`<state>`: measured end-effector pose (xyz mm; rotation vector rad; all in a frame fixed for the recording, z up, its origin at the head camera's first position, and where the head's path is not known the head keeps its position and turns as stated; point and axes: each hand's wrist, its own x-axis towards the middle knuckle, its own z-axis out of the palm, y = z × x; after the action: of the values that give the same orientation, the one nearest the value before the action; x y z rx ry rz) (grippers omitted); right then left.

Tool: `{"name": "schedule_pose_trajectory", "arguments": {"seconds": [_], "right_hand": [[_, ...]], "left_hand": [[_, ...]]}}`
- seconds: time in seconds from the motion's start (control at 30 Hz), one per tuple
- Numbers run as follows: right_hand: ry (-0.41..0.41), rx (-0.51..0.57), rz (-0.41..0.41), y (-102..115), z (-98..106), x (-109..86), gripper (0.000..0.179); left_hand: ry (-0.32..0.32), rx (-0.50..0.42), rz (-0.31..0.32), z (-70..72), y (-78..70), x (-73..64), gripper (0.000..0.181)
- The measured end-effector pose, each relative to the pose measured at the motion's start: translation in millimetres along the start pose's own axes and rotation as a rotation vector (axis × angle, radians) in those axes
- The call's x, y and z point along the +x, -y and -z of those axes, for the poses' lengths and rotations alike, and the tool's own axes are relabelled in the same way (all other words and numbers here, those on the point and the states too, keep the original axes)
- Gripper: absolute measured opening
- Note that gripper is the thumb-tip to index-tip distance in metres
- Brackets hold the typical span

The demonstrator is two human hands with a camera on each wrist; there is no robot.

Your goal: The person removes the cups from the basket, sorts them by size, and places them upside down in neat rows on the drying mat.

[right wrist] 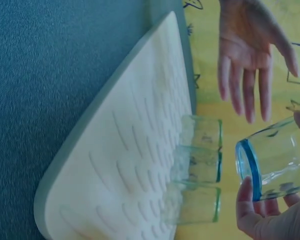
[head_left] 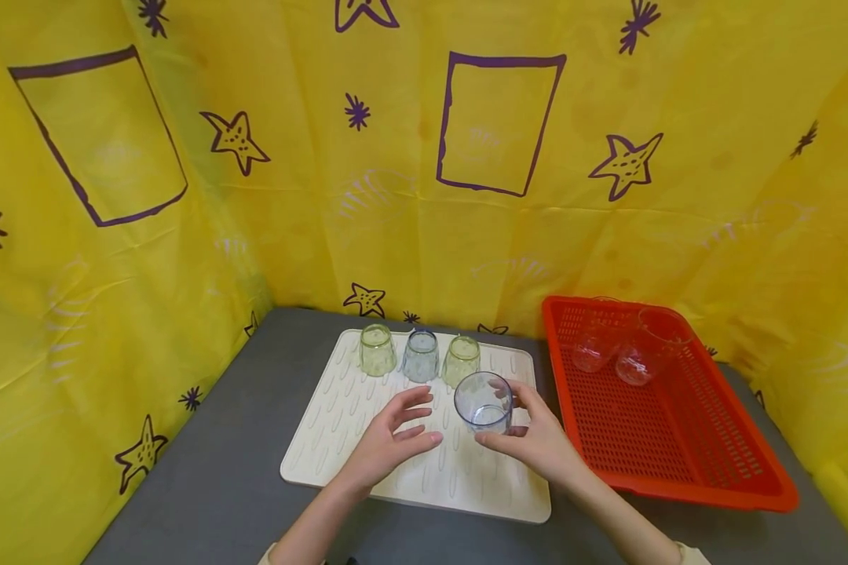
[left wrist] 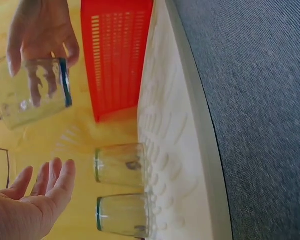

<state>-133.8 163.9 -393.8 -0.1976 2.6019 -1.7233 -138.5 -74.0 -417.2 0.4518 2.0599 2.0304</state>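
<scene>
My right hand (head_left: 542, 441) holds a clear bluish drinking glass (head_left: 482, 402) above the right part of a white ribbed drying mat (head_left: 389, 463). The glass's mouth faces up, its thick blue base down. Left of it, my left hand (head_left: 390, 441) hovers over the mat, fingers spread and slightly bent, touching nothing. Along the mat's far side, three glasses stand upside down in a row: a greenish glass (head_left: 378, 351), a bluish glass (head_left: 421, 357) and another greenish glass (head_left: 462, 361). In the right wrist view, the fingers (right wrist: 246, 200) curl around the held glass (right wrist: 277, 162).
A red perforated plastic basket (head_left: 568, 424) stands on the grey table (head_left: 205, 486), right of the mat. Clear glasses (head_left: 639, 357) lie at its far end. Yellow cloth (head_left: 410, 259) with purple drawings hangs behind and at both sides.
</scene>
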Motion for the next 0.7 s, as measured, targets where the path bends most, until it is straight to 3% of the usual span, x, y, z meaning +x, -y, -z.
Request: {"name": "schedule_pose_trajectory", "arguments": {"seconds": [0.4,0.7], "right_hand": [[0.007,-0.083,0.017,-6.4,-18.8,-0.6,0.074],[0.026,-0.15,0.122,-10.1,-26.5,-2.4,0.07]], "left_hand": [[0.011,0.056,-0.044,-14.1,-7.5,3.9,0.065],[-0.011,0.177,-0.08,-25.7,-38.4,-3.4,0.065]]}}
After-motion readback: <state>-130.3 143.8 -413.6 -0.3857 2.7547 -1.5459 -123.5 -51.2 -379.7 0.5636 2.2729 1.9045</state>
